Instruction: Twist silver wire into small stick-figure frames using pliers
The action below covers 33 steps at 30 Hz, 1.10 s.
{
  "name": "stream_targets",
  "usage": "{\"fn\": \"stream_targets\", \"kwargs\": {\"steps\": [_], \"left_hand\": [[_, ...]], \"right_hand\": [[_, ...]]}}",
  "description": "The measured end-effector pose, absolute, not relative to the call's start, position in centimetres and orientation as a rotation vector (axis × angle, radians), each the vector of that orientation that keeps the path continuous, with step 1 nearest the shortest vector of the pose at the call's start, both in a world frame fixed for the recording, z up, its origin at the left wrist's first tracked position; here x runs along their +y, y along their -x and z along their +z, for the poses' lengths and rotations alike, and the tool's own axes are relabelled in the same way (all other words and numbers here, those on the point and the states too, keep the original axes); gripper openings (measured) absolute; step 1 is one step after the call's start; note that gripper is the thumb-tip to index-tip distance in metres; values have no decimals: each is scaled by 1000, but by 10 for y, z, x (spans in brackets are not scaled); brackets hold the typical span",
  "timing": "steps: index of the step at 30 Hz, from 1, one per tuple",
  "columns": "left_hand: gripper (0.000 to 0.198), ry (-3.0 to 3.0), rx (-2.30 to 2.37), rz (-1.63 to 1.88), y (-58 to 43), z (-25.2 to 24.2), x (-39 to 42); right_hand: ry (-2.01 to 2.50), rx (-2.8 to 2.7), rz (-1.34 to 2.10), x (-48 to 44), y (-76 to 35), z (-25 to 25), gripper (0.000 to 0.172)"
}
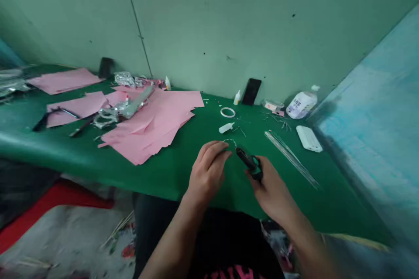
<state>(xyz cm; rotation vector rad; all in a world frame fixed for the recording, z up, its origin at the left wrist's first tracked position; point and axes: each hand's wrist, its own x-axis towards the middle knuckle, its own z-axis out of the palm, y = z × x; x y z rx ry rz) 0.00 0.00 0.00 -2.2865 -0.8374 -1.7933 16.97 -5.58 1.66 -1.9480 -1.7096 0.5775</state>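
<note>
I have the left hand (207, 172) curled into a tight pinch on a thin loop of wire (230, 142), and the right hand (271, 187) closed around a pair of small pliers (250, 163) with dark, green-trimmed handles. The pliers' nose sits right beside the loop, but I can't tell from here whether it is biting the wire. Both hands are held just above the front of the green desk (176, 161), not resting on it.

For work this fine, I'd judge it best to keep the pinch short and close to the pliers' nose, so the thin wire has little room to spring or bend out of line.

Just ahead of the hands lie a small white bottle (225, 127), a white ring of tape (228, 112) and some loose wire bits (240, 128). These sit close enough to catch a swinging wire end. A bundle of long thin rods (291, 159) runs along the right side, near the right hand. Farther right are a white power bank (309, 138) and a plastic bottle (301, 104), with a black phone (251, 91) against the wall. To the left, pink paper sheets (147, 126), crumpled foil (126, 79) and dark-handled scissors (55, 115) are spread across the desk.
</note>
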Motion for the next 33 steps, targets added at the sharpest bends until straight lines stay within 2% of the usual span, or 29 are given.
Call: {"fn": "stream_targets", "kwargs": {"steps": [22, 33], "left_hand": [[24, 2271, -770, -1689, -2, -9, 0], [21, 2278, -803, -1746, -3, -10, 3]], "right_hand": [[2017, -1753, 413, -55, -176, 9, 29], [2058, -1802, 434, -55, -177, 13, 17]]}}
